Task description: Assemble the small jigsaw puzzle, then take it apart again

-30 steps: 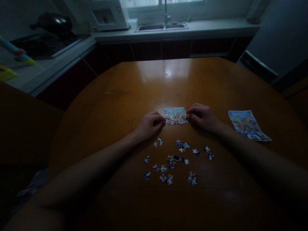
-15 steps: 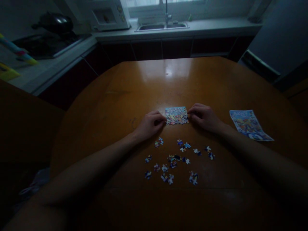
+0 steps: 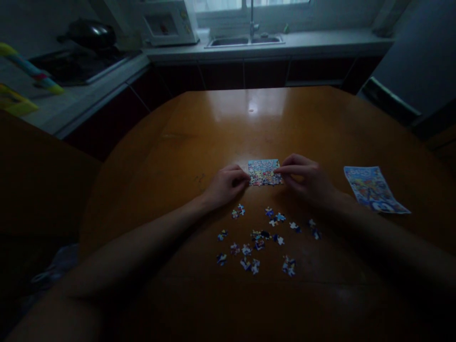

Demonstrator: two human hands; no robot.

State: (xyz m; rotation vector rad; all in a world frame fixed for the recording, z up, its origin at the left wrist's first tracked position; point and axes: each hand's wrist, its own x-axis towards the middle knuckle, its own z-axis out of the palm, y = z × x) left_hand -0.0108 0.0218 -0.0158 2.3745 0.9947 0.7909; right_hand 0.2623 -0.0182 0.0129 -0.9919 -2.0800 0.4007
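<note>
A partly joined jigsaw puzzle [image 3: 261,172] with a colourful print lies flat on the wooden table. Curled fingers of my left hand [image 3: 230,184] hold its lower left edge. My right hand [image 3: 306,178] is at the right side, its index finger stretched over the puzzle's face and the thumb apart below. I see nothing between those fingers. Loose jigsaw pieces [image 3: 259,243] are scattered in small groups nearer to me, several of them overlapping. A printed picture sheet [image 3: 374,189] lies to the right, slightly curled at its edges.
The brown wooden table [image 3: 221,123] has cut corners. Beyond it runs a counter with a sink [image 3: 245,42], a microwave [image 3: 167,23] and a dark pan [image 3: 90,34] on the stove. A yellow and blue object [image 3: 32,71] is at the far left.
My right hand has shifted from the puzzle's right edge to reach its index finger over the surface. My left hand stays at the left edge. The whole view has shifted slightly.
</note>
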